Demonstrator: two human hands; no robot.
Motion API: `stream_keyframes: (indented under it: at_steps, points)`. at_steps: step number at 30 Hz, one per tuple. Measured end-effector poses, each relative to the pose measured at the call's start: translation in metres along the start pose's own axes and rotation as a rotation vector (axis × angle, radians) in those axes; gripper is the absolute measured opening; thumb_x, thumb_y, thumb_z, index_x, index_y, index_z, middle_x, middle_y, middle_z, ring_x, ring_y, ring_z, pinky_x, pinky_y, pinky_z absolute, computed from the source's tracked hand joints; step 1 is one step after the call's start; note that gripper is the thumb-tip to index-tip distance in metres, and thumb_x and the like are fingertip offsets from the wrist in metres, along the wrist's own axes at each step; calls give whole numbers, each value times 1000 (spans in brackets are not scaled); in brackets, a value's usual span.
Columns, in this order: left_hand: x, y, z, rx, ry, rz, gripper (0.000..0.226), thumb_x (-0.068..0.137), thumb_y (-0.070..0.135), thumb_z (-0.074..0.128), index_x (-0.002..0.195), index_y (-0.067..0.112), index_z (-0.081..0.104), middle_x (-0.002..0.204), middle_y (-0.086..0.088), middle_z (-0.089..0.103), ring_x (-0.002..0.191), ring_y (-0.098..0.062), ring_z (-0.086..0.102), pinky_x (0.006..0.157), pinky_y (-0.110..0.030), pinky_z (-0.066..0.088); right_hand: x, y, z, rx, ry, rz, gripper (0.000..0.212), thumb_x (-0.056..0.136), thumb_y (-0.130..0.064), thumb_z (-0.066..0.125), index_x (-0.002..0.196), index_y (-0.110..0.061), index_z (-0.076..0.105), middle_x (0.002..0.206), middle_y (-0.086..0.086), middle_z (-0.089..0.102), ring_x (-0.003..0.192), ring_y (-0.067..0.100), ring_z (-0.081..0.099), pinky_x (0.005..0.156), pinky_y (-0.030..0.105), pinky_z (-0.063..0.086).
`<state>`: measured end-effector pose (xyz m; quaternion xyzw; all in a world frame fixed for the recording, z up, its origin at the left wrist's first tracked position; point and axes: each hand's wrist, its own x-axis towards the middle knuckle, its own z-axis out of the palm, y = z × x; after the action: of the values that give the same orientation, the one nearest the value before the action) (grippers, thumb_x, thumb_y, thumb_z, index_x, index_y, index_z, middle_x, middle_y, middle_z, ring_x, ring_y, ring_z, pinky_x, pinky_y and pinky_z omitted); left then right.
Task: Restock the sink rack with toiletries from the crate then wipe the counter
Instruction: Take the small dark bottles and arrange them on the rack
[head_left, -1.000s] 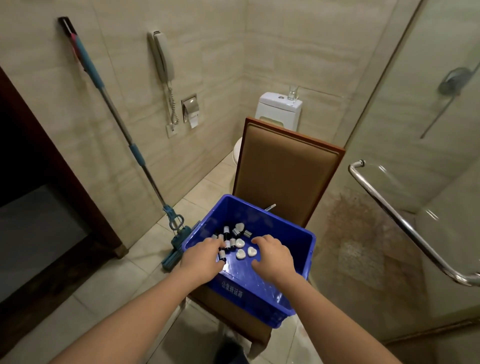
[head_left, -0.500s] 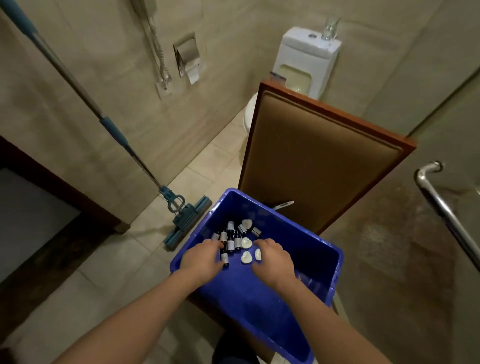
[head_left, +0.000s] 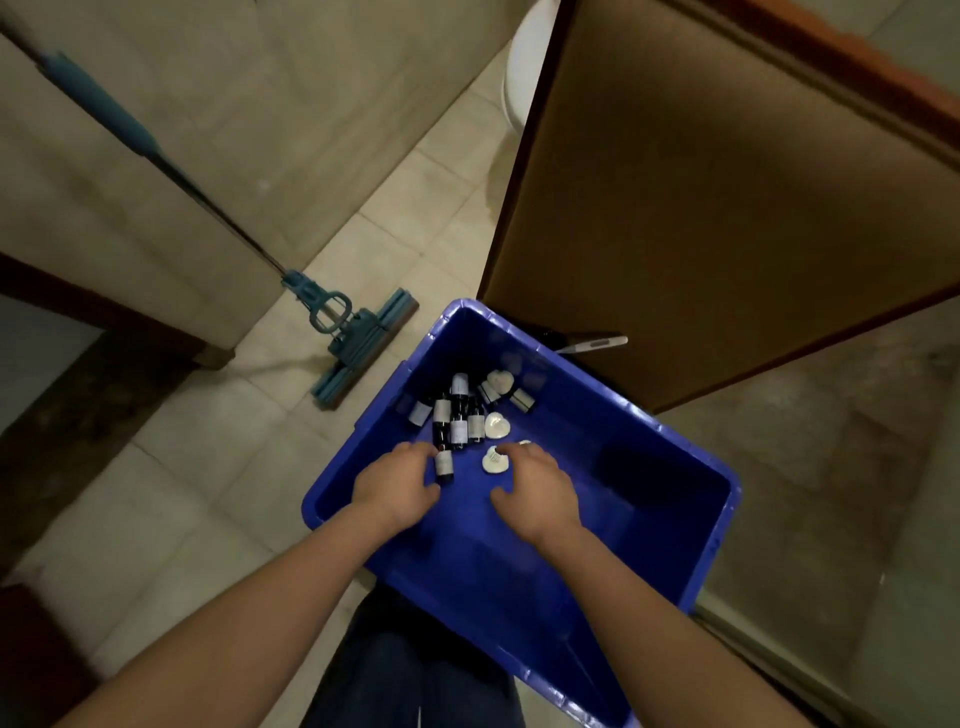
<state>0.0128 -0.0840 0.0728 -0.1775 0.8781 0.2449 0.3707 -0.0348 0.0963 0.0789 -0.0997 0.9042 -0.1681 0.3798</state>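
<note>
Early stage. My left hand (head_left: 397, 483) curled at small bottle (head_left: 444, 464), right hand (head_left: 540, 488) curled beside heart-shaped soap (head_left: 493, 461), both inside blue crate (head_left: 649, 519); actual hold: cannot tell. Other toiletries (head_left: 457, 410) clustered at crate's far-left corner. Pending: rack restock, counter wipe.

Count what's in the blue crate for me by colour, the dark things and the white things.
Dark bottles: about 8, overlapping
White heart-shaped pieces: 4, one partly under the right hand
Total: about 12
</note>
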Motion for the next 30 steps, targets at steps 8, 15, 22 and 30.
stream_keyframes:
  at_steps: [8, 15, 22, 30]
  points:
    - [57, -13, 23, -77, -60, -81, 58, 91, 33, 60, 143, 23, 37, 140, -5, 48, 120, -25, 54, 92, -40, 49, 57, -3, 33, 52, -10, 43, 57, 87, -22, 57, 142, -21, 44, 138, 4, 49, 123, 26, 47, 91, 37, 45]
    - [90, -19, 45, -121, -92, -159, 60, 88, 35, 64, 140, 20, 37, 130, -6, 52, 111, -27, 57, 86, -41, 51, 103, 2, 49, 61, 8, 45, 60, 89, -22, 59, 145, -23, 39, 144, 2, 46, 127, 24, 47, 86, 34, 44]
    - [113, -16, 57, -49, -86, -205, 48, 91, 35, 61, 128, 12, 39, 118, -10, 59, 100, -30, 62, 73, -36, 48, 139, 2, 55, 60, -3, 46, 71, 89, -18, 61, 151, -26, 28, 139, 8, 46, 125, 29, 47, 78, 37, 45]
    - [126, -15, 63, -40, -37, -234, 50, 90, 40, 62, 124, 11, 39, 111, -9, 64, 97, -30, 64, 73, -36, 51, 156, -1, 61, -40, 20, 52, 68, 87, -11, 60, 147, -26, 32, 141, 8, 42, 115, 30, 53, 66, 32, 39]
